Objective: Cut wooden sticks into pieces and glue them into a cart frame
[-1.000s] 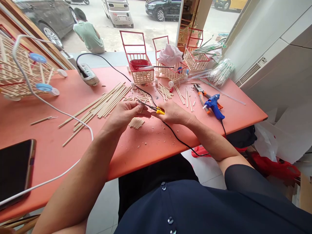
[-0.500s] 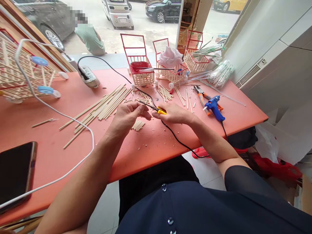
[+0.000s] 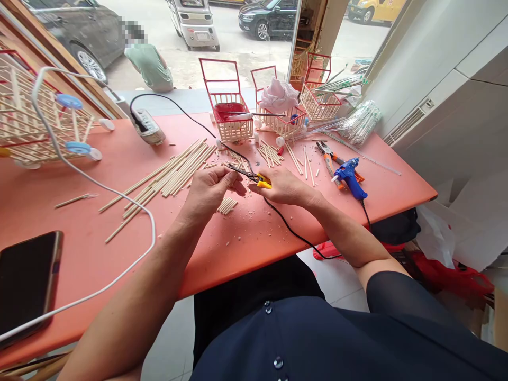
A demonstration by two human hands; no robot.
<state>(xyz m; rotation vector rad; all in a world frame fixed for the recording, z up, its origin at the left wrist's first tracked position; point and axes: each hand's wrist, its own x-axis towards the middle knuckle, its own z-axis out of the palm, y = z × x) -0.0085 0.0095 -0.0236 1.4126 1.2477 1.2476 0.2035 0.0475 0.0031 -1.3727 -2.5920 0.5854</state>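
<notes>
My right hand (image 3: 289, 186) is wrapped round pliers (image 3: 251, 175) with yellow handles and slim dark jaws, which point left across to my other hand. My left hand (image 3: 209, 191) is closed in a pinch at the jaw tips; anything between its fingers is too small or hidden to make out. Below the hands is a small bundle of short wooden sticks (image 3: 227, 206). Long wooden sticks (image 3: 174, 177) lie left of them, and more short sticks (image 3: 270, 153) lie beyond, among scattered chips.
Small stick-built carts (image 3: 235, 129) stand at the back; a larger one (image 3: 47, 124) is at left. At right lie a blue glue gun (image 3: 349, 177) and orange-handled pliers (image 3: 328, 159). A black cable (image 3: 289, 225) crosses under the hands. A phone (image 3: 27, 283) and white cable (image 3: 153, 227) are at left.
The yellow pliers' jaws and handles look slightly wider apart. Both hands stay in nearly the same place, while the whole view has shifted slightly.
</notes>
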